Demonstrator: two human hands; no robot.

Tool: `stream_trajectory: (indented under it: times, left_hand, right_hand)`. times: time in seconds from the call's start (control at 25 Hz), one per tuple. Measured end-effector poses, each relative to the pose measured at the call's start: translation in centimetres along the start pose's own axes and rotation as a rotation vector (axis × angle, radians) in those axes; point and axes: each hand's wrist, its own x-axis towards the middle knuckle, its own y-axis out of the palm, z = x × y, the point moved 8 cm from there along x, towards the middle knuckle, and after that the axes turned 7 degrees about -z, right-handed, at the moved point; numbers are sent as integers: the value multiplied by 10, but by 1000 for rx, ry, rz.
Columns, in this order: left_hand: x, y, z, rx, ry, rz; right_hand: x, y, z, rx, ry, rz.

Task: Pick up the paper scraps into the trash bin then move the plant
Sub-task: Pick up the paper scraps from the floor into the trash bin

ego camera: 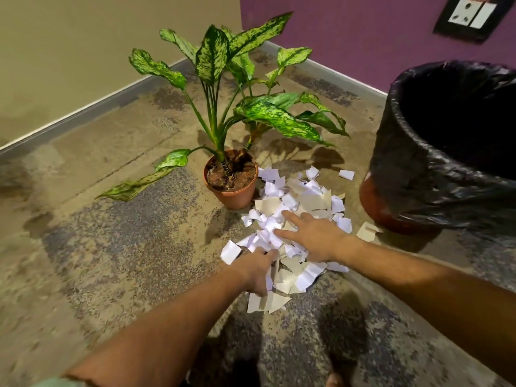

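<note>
A heap of white and cream paper scraps [300,196] lies on the floor, right of the plant. The plant [237,88] has spotted green leaves and stands in a terracotta pot [234,195]. My right hand [315,237] rests flat on the heap, fingers spread. My left hand [255,270] digs into the heap's near left edge, fingers curled among scraps. The trash bin [413,174], lined with a black bag, stands to the right with its mouth open.
A beige wall [83,51] and a purple wall [363,37] meet in the corner behind the plant. A wall socket [472,15] sits at the top right. Loose scraps [368,231] lie by the bin's base. The floor [111,247] is mottled stone.
</note>
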Motion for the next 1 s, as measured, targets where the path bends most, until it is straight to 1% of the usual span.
stream_trajectory:
  times: [0.12,0.2,0.32,0.36,0.44,0.48,0.56,0.68,0.8,0.92,1.0]
  left_hand:
    - [0,4,-4,75,16,-4]
    - [0,-7,-5,76,-15,-69]
    - [-1,-27,0,31,-98,-213]
    - [-1,-28,2,-4,-125,-218]
    - [-2,-19,3,-65,-145,-147]
    - [-3,-13,1,-58,-139,-107]
    - [-1,-6,-5,26,-113,-75]
    - [1,-6,-20,171,-64,-116]
    - [1,-8,-39,255,9,-148]
    - [5,-16,-45,212,17,-161]
    - [10,-29,-43,167,4,-219]
  right_hand:
    - [2,8,6,-35,-34,14]
    - [-4,11,11,-34,-63,17]
    - [-16,15,15,-28,-117,42]
    - [-19,16,13,-21,-122,47]
    - [-23,14,7,5,-109,43]
    - [-24,13,4,17,-102,33]
    - [-26,7,3,44,-92,4]
    - [-27,-7,0,122,-74,-89]
    - [-30,-31,-18,204,10,-228]
    - [-40,-57,-38,297,94,-359]
    - [-47,-66,-51,337,145,-396]
